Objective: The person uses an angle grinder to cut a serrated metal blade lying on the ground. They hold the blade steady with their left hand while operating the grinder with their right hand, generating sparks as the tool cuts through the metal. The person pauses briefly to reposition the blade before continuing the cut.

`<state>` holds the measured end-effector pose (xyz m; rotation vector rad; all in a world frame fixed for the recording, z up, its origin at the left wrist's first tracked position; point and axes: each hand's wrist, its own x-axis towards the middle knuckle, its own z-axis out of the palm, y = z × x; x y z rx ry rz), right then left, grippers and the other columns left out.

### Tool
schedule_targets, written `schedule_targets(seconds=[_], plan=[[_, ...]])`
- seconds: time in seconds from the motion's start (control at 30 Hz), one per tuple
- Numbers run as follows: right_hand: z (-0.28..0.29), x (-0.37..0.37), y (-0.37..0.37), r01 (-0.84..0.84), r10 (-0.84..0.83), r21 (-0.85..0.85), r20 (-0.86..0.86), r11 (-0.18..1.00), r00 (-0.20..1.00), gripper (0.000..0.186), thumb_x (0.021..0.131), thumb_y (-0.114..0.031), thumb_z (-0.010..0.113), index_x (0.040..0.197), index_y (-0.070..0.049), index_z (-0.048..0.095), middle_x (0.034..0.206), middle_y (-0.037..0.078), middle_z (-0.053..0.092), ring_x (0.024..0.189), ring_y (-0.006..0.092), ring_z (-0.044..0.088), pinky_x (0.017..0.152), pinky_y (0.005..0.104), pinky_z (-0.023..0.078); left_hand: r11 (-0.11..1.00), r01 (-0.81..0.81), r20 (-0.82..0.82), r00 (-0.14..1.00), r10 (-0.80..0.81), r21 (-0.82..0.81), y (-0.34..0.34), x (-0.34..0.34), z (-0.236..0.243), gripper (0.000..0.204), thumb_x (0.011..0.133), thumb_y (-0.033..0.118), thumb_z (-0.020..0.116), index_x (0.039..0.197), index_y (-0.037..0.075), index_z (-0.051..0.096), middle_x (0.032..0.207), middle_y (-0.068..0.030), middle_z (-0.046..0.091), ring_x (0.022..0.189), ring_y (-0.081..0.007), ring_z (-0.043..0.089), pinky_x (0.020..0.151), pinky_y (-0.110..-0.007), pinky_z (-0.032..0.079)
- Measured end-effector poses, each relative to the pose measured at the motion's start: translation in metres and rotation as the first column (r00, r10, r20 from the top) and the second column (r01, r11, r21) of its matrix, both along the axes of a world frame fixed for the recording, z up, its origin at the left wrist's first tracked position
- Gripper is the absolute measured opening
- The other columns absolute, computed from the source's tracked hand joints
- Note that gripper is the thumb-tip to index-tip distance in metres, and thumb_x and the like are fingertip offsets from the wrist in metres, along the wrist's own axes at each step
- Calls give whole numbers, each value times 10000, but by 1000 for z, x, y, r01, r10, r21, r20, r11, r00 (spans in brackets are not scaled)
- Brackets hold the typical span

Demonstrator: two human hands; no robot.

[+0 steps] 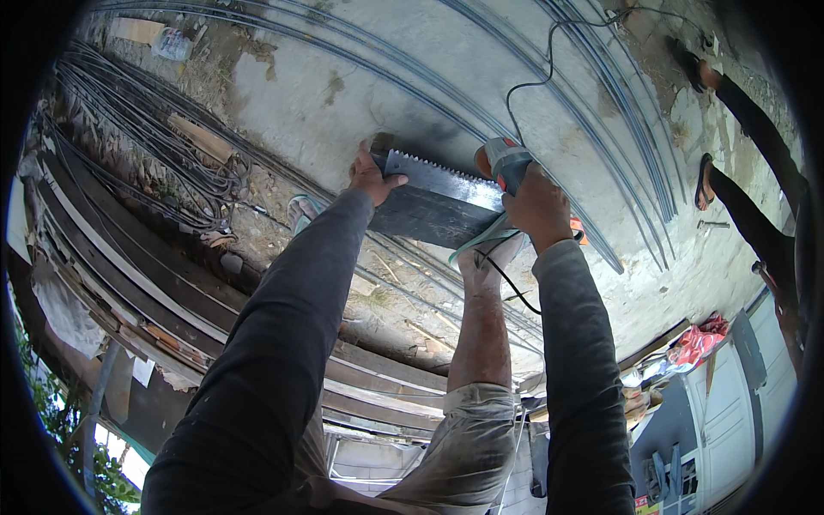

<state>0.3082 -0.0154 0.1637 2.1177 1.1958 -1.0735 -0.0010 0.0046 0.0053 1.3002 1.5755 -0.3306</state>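
A wide steel saw blade with a toothed upper edge lies along a dark flat board. My left hand grips the blade's left end, thumb on its face, beside a dark block. At the other end, my right hand is closed around a grey and dark angle grinder with red marks. Its brownish disc sits close to the teeth; whether they touch I cannot tell. A sandalled foot of mine is by the board's right end.
Long steel rods cross the concrete floor. A black cord loops over them. Bundled rods and stacked planks are at the left. Another person's dark-clothed legs show at the right, near a white cabinet.
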Motion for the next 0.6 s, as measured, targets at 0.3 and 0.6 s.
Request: schedule_targets(seconds=[0.3,0.6], plan=[[-16,-15,9,-432,430,-6,118,902,895,437,886,-186,646,1202,87,516,966,162,724,930,279,744,748,375,610,998,-1,-29,1000,-1,-60,2,4,0,1280,754,399,887,1589,61,-22,1598,-273,239,1485,-446,226,1226,-488,207],[-12,-30,14,-540,532,4,165,842,830,433,894,-201,646,1199,88,536,957,134,718,891,241,742,715,362,611,998,-14,-16,1000,13,-58,-1,0,-5,1300,753,420,884,1589,78,-51,1599,-290,229,1489,-465,206,1226,-504,199]])
